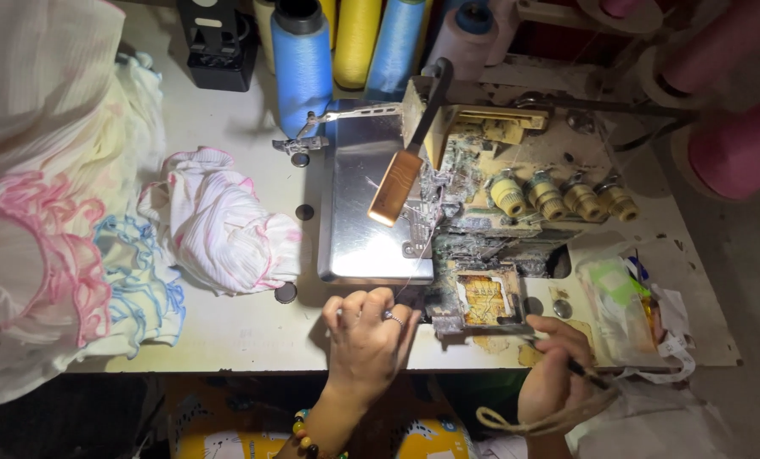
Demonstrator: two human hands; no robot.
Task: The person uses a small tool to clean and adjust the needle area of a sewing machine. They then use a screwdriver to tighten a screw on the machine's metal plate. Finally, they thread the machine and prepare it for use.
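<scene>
A worn overlock sewing machine (499, 212) stands on a white table (227, 331), with a shiny metal bed plate (365, 212) on its left and a small lit lamp (394, 187) over it. My left hand (370, 336) rests at the plate's near edge with fingers curled; it wears a ring and a bead bracelet, and I cannot make out anything in it. My right hand (554, 365) is beside the machine's open front cover (482, 299), closed on a thin dark tool (586, 371). A loop of cord (516, 422) hangs below that hand.
White ruffled garments trimmed in pink and blue (65, 229) pile up at the left, with a pink-striped bundle (223, 225) near the plate. Blue and yellow thread cones (303, 59) stand at the back, pink spools (737, 144) at the right. Plastic packets (626, 310) lie at the right.
</scene>
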